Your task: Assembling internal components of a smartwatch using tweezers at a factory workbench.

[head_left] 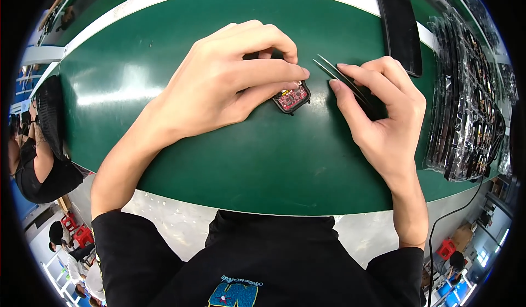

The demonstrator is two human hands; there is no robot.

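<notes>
Near the middle of the green table, a small black case (296, 109) with a red circuit board (292, 98) inside lies under the fingertips of my left hand (224, 71). My left thumb and index finger are closed on its far edge, covering part of the board. To the right, my right hand (386, 96) pinches a pair of tweezers (334, 70) between thumb and index finger. The tweezers' two thin tips are apart and point to the far left, beyond the case and not touching it.
Stacked at the right are several plastic-wrapped trays of dark parts (463, 98). A black tray (399, 27) sits at the far right, and a black cable (457, 208) hangs over the near right edge. At the left edge is another person (41, 159), beside a black mesh chair back (49, 112).
</notes>
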